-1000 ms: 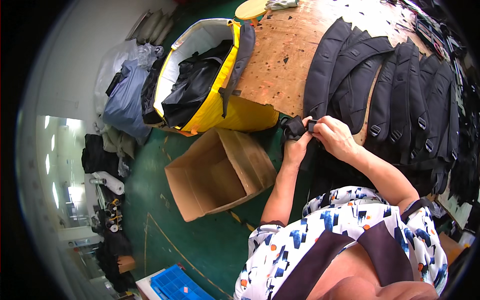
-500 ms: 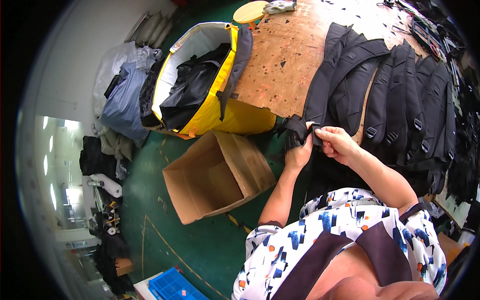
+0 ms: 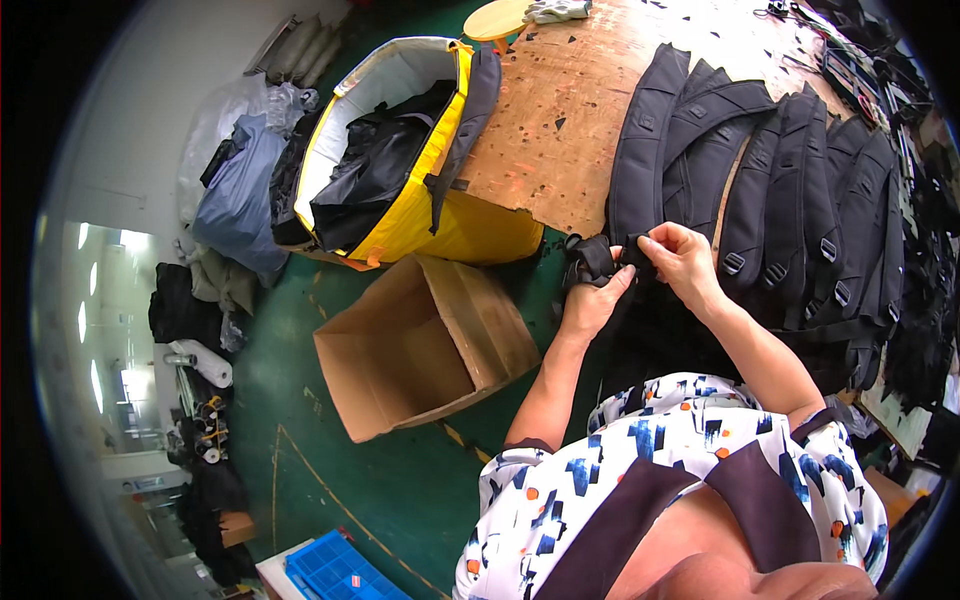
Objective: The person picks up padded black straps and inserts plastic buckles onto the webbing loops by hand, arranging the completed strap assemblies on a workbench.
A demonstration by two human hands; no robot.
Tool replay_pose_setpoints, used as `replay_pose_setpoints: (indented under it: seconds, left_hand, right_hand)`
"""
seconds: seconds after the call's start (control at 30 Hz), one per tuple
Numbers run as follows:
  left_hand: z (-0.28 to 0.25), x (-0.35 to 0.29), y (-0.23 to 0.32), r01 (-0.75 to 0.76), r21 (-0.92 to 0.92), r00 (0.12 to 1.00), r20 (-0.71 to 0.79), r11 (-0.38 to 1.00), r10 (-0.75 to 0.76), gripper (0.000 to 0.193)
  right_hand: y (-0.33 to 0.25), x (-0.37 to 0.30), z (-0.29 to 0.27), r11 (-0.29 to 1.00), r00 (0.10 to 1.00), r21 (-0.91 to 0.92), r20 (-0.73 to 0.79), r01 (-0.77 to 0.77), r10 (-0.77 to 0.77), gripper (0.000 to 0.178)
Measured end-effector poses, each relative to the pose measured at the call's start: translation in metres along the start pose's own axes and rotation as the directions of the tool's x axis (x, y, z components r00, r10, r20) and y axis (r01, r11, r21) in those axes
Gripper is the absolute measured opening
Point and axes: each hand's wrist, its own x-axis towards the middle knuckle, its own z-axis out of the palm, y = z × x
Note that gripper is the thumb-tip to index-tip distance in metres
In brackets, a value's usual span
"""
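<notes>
My left hand [image 3: 596,303] is closed around a bunched black webbing strap [image 3: 590,258] at the near edge of the wooden table [image 3: 565,150]. With thumb and fingers pinched, my right hand [image 3: 684,264] holds a piece of the black webbing just beside it. The two hands are nearly touching, and the exact join between the pieces is hidden by the fingers. Right behind them a padded black shoulder strap [image 3: 643,150] lies on the table. Several more padded straps [image 3: 790,200] with buckles are laid side by side to its right.
An open cardboard box [image 3: 400,365] stands on the green floor to the left. Behind it is a yellow insulated bag [image 3: 480,225] holding black fabric. Gloves [image 3: 557,10] and a round yellow stool [image 3: 497,18] are at the far side. A blue tray [image 3: 345,570] sits lower left.
My right hand has shifted slightly right and up, its fingers now more upright on the webbing. My left hand keeps hold of the bunched strap. The whole view has shifted a little.
</notes>
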Motion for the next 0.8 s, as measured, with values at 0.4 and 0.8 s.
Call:
replay_pose_setpoints:
  seconds: [0.4,0.8]
  left_hand:
    - [0.017,-0.005,-0.007,-0.021,0.049,0.990,-0.135,0.999,0.027,0.027]
    - [0.012,-0.001,-0.009,-0.003,-0.220,0.999,-0.033,0.975,-0.005,0.017]
  right_hand:
    - [0.023,0.000,0.010,0.960,0.931,-0.124,-0.239,0.252,-0.276,0.016]
    - [0.017,-0.016,0.001,0.874,0.898,-0.266,-0.062,0.406,-0.436,0.008]
